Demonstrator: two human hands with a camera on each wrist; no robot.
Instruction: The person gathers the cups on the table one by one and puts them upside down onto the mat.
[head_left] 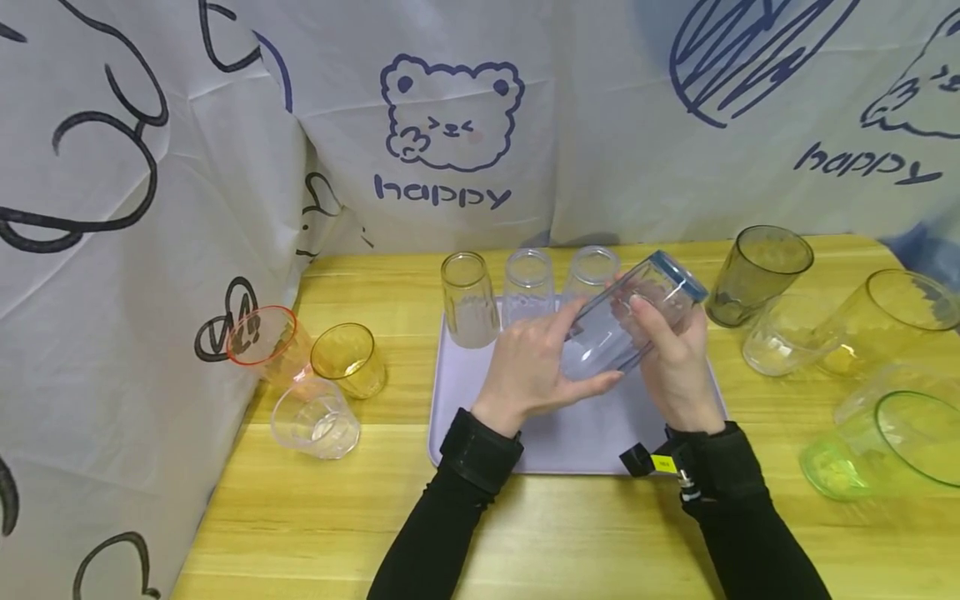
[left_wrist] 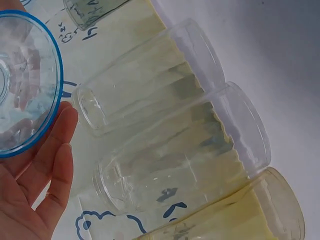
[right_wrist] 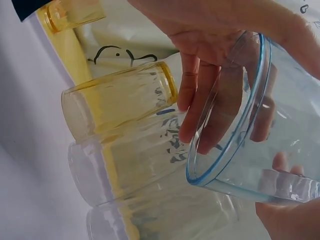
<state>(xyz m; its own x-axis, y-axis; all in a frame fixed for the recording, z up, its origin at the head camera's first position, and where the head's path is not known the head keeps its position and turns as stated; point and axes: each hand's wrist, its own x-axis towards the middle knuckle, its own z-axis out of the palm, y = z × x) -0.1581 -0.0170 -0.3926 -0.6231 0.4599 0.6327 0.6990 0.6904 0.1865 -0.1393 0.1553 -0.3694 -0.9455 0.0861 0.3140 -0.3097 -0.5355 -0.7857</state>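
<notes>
A clear glass with a blue end is held tilted over the lilac tray. My left hand holds its lower-left end, thumb on the near side and fingers along the far side. Nearer the blue end, my right hand grips the glass with the thumb on top and fingers behind. In the left wrist view the blue rim lies by the left fingertips. Along the tray's back stand an amber-tinted glass and two clear glasses, upside down.
Left of the tray are an orange-rimmed glass, an amber glass and a clear glass. To the right stand a dark glass, a yellow glass, a green glass and clear ones. A printed cloth hangs behind.
</notes>
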